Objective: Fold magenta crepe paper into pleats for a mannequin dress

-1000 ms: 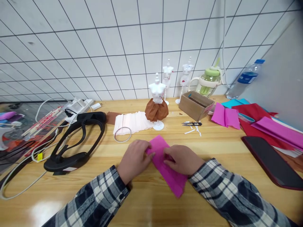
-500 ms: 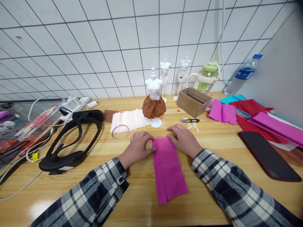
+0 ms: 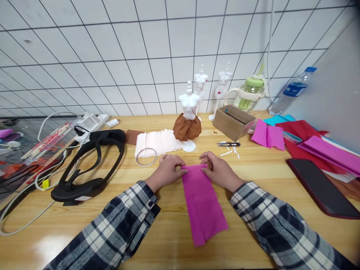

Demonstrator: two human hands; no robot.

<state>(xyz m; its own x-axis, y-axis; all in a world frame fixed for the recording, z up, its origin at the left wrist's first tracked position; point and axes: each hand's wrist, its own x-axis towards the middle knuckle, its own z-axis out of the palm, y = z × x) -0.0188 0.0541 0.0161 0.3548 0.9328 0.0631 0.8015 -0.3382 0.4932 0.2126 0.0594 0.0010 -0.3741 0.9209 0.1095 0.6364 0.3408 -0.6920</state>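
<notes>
White tiled wall (image 3: pixel 126 41) at the back, wood counter (image 3: pixel 168 228) in front of it. We have the magenta cloth (image 3: pixel 206 206) flat on the counter, between the two hands and running from them toward us, long side slightly slanted, near end lower right of the far end. Left hand (image 3: pixel 167 171) is pinching the far left corner, thumb on top. Right hand (image 3: pixel 221 172) is pinching the far right corner the same way. So both hands are closed on one edge, the far one, which looks narrowly turned over; we can't tell how tightly they grip. Rest of the cloth lies clear of the fingers, with a lengthwise crease or fold line left of its middle.

Beyond the hands we see a white dress form (image 3: pixel 189 102) in a brown skirt (image 3: pixel 187 128), roughly in line with the gap between them. Pale pink cloth (image 3: pixel 163 141) lies just left of it, a thin ring (image 3: pixel 146 165) overlapping its near edge, close to the left hand. Past the right hand: black snips (image 3: pixel 232 144) with white scraps (image 3: pixel 225 153) beside them, then a cardboard box (image 3: pixel 229 125). Phone (image 3: pixel 320 187) is well off to the right, black headset frame (image 3: pixel 81 191) well off to the left.
</notes>
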